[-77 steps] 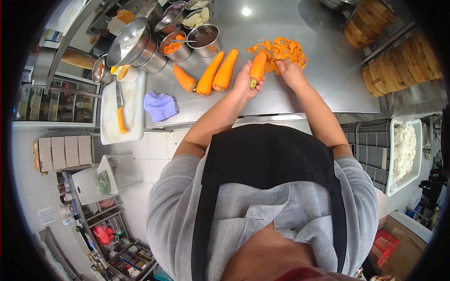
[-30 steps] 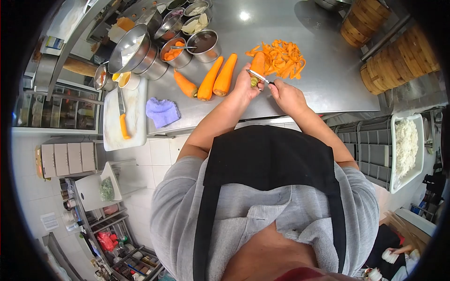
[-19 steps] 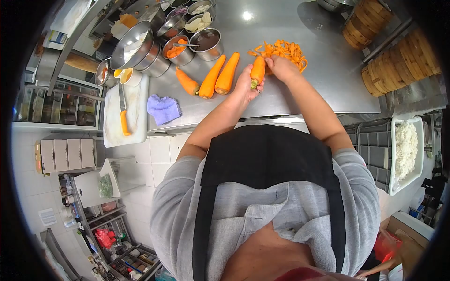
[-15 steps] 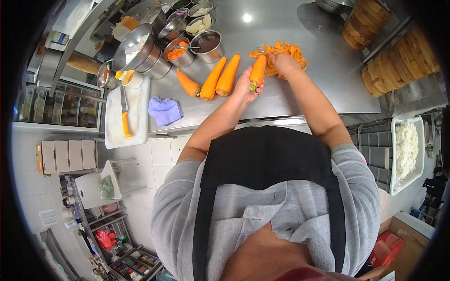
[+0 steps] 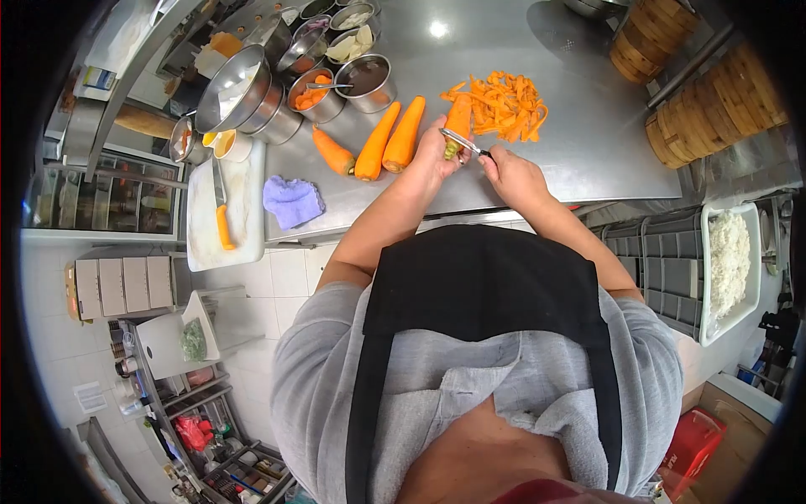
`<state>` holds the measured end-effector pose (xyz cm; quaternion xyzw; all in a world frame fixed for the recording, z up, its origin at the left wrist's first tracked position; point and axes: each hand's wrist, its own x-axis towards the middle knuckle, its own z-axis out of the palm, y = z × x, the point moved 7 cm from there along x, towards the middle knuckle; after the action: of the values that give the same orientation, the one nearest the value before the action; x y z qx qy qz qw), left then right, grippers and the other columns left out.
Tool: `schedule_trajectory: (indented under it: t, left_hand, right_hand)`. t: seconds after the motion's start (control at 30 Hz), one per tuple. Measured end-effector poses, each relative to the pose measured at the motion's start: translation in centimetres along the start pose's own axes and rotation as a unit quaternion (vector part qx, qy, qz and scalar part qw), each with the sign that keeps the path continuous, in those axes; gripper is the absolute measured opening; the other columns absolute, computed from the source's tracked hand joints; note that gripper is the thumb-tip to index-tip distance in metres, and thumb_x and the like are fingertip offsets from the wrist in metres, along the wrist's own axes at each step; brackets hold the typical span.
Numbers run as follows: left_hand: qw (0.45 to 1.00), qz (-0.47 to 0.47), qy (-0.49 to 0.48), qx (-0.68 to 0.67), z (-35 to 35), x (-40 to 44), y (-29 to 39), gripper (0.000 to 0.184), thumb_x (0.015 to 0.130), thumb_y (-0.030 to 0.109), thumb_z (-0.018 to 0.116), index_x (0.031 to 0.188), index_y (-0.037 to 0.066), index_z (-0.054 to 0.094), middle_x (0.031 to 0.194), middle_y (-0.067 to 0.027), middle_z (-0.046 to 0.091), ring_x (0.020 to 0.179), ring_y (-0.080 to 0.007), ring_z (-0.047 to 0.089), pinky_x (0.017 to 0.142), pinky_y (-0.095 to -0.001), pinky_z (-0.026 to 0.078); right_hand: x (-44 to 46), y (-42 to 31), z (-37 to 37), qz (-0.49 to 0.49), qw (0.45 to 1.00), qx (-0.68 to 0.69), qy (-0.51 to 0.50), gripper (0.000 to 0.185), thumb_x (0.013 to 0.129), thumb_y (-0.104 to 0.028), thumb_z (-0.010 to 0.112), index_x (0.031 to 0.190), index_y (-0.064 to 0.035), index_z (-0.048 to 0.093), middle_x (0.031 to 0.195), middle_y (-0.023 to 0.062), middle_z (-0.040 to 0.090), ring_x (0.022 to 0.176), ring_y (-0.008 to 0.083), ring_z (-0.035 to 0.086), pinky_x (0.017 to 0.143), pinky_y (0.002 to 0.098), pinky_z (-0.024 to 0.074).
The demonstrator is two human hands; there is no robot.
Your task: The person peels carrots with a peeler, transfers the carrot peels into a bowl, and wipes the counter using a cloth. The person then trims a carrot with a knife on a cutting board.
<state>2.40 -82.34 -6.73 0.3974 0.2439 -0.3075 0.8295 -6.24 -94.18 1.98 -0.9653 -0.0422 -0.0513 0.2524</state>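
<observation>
My left hand (image 5: pixel 433 149) is closed around a carrot (image 5: pixel 458 119), its green stem end toward me. In my right hand (image 5: pixel 514 175) is a peeler (image 5: pixel 463 142) with a dark handle; its metal head lies across the carrot near the stem end. Just beyond, a loose heap of orange carrot peelings (image 5: pixel 508 105) is spread on the steel table. To the left of my left hand lie several more carrots (image 5: pixel 406 134), smooth and bright orange.
Left of the carrots are a purple cloth (image 5: pixel 292 202) and a white cutting board (image 5: pixel 200 220) bearing an orange-handled knife (image 5: pixel 222 210). Behind them stand steel containers (image 5: pixel 367 82) of food. Bamboo steamers (image 5: pixel 714 105) are stacked at right, above a white tray (image 5: pixel 707 277) of shredded white food.
My right hand has drawn back from the peelings toward me, bringing the peeler to the carrot's stem end. My left hand still holds the carrot in about the same place.
</observation>
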Motion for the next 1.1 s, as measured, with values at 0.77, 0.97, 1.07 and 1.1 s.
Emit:
schedule_trajectory:
  t: [0.77,0.97,1.07,1.1]
  left_hand:
    - [0.999,-0.015,-0.029,0.037,-0.6,-0.2,-0.5,0.045,0.098,0.046,0.031,0.104,0.008,0.054,0.079,-0.0111,0.057,0.060,-0.0195,0.053,0.046,-0.0267,0.041]
    - [0.997,-0.002,-0.034,0.067,-0.8,-0.5,-0.5,0.045,0.098,0.045,0.032,0.106,0.006,0.053,0.081,-0.0119,0.058,0.060,-0.0183,0.051,0.047,-0.0256,0.040]
    - [0.996,0.003,-0.037,0.077,-0.7,-0.6,-0.4,0.046,0.099,0.045,0.031,0.108,0.005,0.053,0.081,-0.0122,0.058,0.061,-0.0186,0.052,0.048,-0.0260,0.042]
    - [0.996,0.011,-0.038,0.084,-0.8,-0.5,-0.3,0.047,0.099,0.045,0.031,0.109,0.004,0.053,0.081,-0.0124,0.058,0.064,-0.0192,0.054,0.049,-0.0268,0.044]
  right_hand:
    - [1.9,0.5,0.6,0.003,0.999,0.010,-0.038,0.035,0.095,-0.040,0.045,0.092,-0.0066,0.056,0.082,0.0180,0.064,0.082,0.0391,0.061,0.069,0.0479,0.0477]
    - [7.9,5.4,1.7,0.079,0.994,-0.031,-0.068,0.041,0.095,-0.045,0.040,0.101,-0.0089,0.060,0.091,0.0155,0.067,0.088,0.0352,0.063,0.075,0.0460,0.0481]
    - [11.1,7.5,2.0,0.105,0.989,-0.066,-0.076,0.042,0.095,-0.045,0.039,0.101,-0.0090,0.060,0.095,0.0141,0.067,0.092,0.0336,0.064,0.077,0.0449,0.0481]
    - [11.4,7.7,1.8,0.122,0.985,-0.089,-0.079,0.043,0.096,-0.046,0.039,0.102,-0.0089,0.060,0.097,0.0135,0.067,0.093,0.0329,0.064,0.078,0.0444,0.0479]
